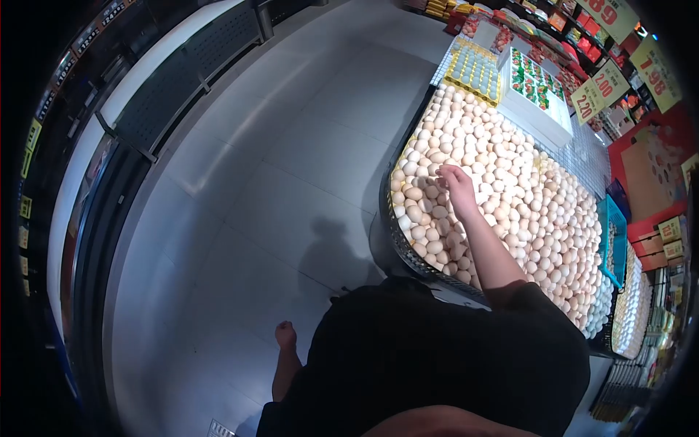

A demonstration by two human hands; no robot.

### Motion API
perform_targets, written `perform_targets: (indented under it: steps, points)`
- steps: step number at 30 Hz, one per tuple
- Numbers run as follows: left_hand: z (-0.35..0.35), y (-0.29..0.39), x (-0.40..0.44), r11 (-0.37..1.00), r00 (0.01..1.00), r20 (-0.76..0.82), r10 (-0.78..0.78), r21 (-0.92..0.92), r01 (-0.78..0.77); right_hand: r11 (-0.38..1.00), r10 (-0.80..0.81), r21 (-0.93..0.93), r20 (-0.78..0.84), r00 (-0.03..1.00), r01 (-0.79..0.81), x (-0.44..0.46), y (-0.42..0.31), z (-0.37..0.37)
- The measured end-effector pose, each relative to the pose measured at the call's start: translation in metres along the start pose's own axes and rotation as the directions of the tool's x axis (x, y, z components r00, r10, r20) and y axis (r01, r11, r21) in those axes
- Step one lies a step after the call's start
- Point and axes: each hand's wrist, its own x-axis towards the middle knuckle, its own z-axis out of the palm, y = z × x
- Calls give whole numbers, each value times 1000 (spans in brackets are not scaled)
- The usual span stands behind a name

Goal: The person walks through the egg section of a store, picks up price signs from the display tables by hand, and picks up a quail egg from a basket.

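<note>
Over a broad heap of light brown eggs [502, 160], my right hand [458, 186] hangs with its fingers loosely bent and apart. No egg shows in its grasp, and its shadow falls on the eggs nearby. A black basket-like rim [397, 233] borders the heap on the near left side. Down by my left side, above the tiled floor, my left hand [286, 335] is closed in a loose fist. Nothing shows in it, and it is apart from the eggs.
Behind the heap stand a yellow egg tray [473, 67] and a white box [539, 116] with green-and-red packs. A teal basket [614, 240] is at the right. Price signs [598, 90] hang at upper right. A long counter [164, 95] runs along the left, across the tiled floor [291, 167].
</note>
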Motion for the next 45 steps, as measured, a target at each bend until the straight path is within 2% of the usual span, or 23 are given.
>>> perform_targets:
  steps: [3, 6, 7, 8, 9, 10, 11, 13, 14, 15, 16, 20, 23, 26, 30, 32, 33, 34, 36, 39, 42, 43, 45]
  points:
    - [-37, 39, 50, 998, 1000, -4, 31, -56, -31, 997, -41, -67, 33, 999, 44, -6, -5, 30]
    - [-52, 54, 79, 996, 995, -47, 84, -21, -85, 986, -49, -157, 64, 997, 59, -7, -3, 39]
    - [-56, 57, 85, 949, 979, 33, 203, 238, -205, 982, -55, -176, 73, 996, 68, -4, -1, 40]
    - [-60, 56, 91, 822, 945, 137, 297, 467, -326, 986, -48, -159, 40, 998, 54, -1, -2, 43]
    - [-64, 58, 95, 624, 898, 257, 357, 649, -434, 989, -40, -141, 7, 999, 41, 1, -3, 45]
    - [-60, 57, 92, 807, 939, 153, 309, 481, -344, 992, -30, -121, -26, 999, 27, 6, -3, 47]
    - [-54, 56, 84, 931, 971, 63, 232, 274, -241, 995, -12, -104, -50, 999, 7, 12, -2, 49]
    - [-52, 53, 84, 862, 943, 187, 275, 388, -328, 994, -11, -106, -71, 997, 4, 30, 3, 50]
    - [-51, 54, 84, 755, 894, 280, 350, 481, -446, 994, -11, -105, -80, 997, 3, 40, 7, 53]
    - [-56, 68, 72, 628, 816, 330, 474, 523, -576, 992, -76, -112, -81, 994, 66, 49, 2, 62]
    - [-52, 79, 71, 613, 816, 362, 450, 539, -577, 993, -60, -101, -82, 995, 52, 61, 3, 69]
    - [-39, 77, 123, 705, 891, 389, 235, 563, -432, 998, -62, -16, -35, 997, 61, 125, 7, 94]
    - [-42, 118, 161, 684, 901, 378, 215, 600, -415, 995, -96, 10, -7, 995, 96, 185, 3, 114]
    - [-46, 174, 200, 686, 914, 332, 231, 611, -395, 990, -116, 81, -10, 993, 117, 255, 2, 129]
    - [-43, 259, 262, 785, 926, 197, 321, 492, -376, 991, -137, 1, 6, 991, 137, 325, -14, 142]
    - [-32, 317, 285, 828, 954, 163, 251, 475, -299, 993, -121, -3, 7, 993, 121, 345, -7, 149]
    - [-25, 377, 279, 829, 968, 167, 187, 502, -247, 991, -132, -7, 6, 991, 132, 355, -5, 152]
    - [-6, 410, 284, 889, 964, 117, 238, 373, -265, 989, -145, -10, 3, 989, 145, 365, -1, 153]
    - [19, 450, 298, 946, 951, 5, 308, 104, -307, 994, -57, -94, 51, 997, 61, 373, 5, 154]
    - [46, 490, 332, 919, 930, 99, 355, 147, -366, 996, -16, -92, 35, 999, 19, 374, 17, 155]
    - [63, 514, 357, 776, 873, 215, 439, 400, -488, 997, 41, -63, -5, 999, -42, 375, 27, 150]
    - [68, 521, 366, 755, 860, 246, 446, 413, -510, 997, 51, -48, -30, 998, -52, 375, 30, 145]
    - [74, 498, 410, 711, 833, 310, 457, 436, -552, 996, 68, -46, -77, 995, -72, 380, 40, 135]
